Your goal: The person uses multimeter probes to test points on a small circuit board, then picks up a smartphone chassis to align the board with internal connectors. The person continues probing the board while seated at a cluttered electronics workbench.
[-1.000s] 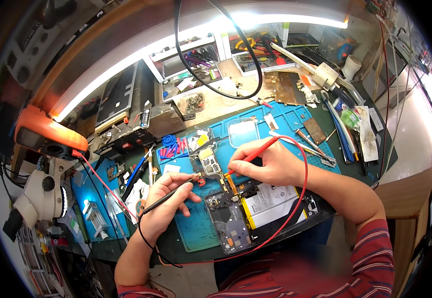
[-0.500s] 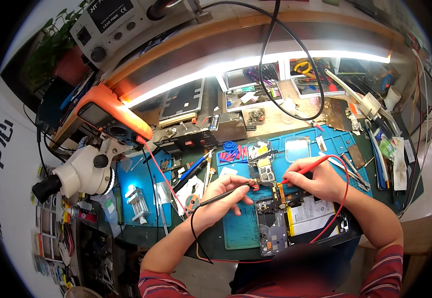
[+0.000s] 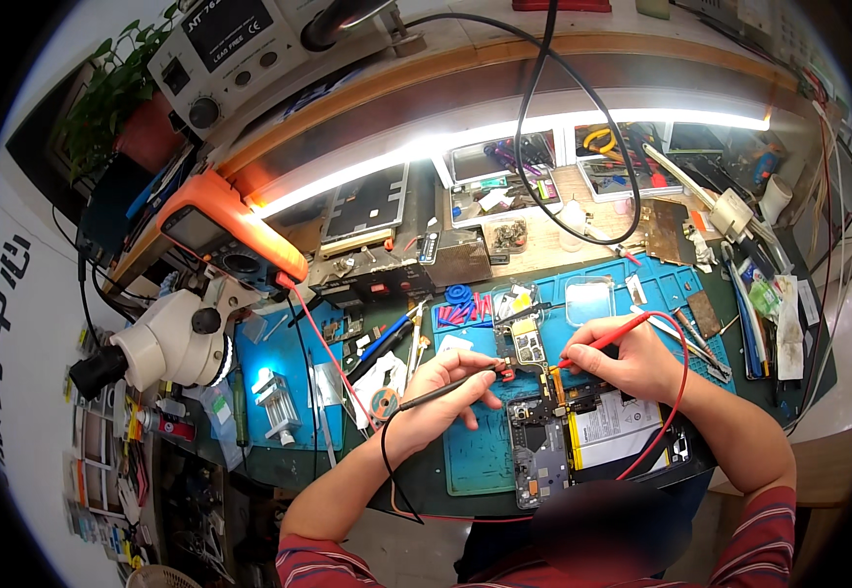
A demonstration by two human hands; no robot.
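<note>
Workshop surface, dark green, lit along its rear by a bright tube lamp. A blue mat is laid on it, and a dismantled device is placed partly over the mat, at the edge nearest the wearer; its white-labelled battery is exposed at the right. A narrow circuit board is seen above the device, between the two hands. By the left hand a black probe is grasped, slanted, its forward end held near a small red part beside the board. By the right hand a red probe is gripped like a pen and pointed down-left toward the board — whether contact is made cannot be told. At the left, an orange meter is tilted above a white microscope; beyond the right hand, a clear box is set on the mat.
</note>
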